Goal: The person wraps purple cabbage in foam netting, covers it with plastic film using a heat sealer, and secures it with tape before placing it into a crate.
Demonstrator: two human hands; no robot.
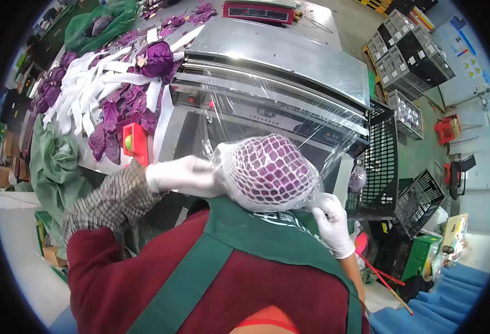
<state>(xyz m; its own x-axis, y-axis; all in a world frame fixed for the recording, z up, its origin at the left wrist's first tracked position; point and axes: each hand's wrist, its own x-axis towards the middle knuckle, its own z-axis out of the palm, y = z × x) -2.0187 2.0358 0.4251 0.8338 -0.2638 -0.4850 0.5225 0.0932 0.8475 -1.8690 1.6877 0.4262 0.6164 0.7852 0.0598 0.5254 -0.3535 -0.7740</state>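
A red cabbage (273, 167) in a white foam net sits in front of my apron, at the wrapping machine's near side. Clear cling film (239, 111) stretches from the machine's roller down to the cabbage and lies around it. My left hand (182, 173), in a white glove, is closed on the film at the cabbage's left side; its fingertips are partly hidden. At the lower right of the cabbage, my gloved right hand (333, 222) pinches the film's edge. The wrapping machine (278, 61) has a steel top and a dark front panel.
White foam nets (83, 83), loose purple leaves (111, 114) and a bare red cabbage (155, 58) lie at left. A red tape dispenser (136, 143) is near my left forearm. At right, a black crate (381, 161) contains a netted cabbage (357, 178). A red scale (259, 12) stands behind.
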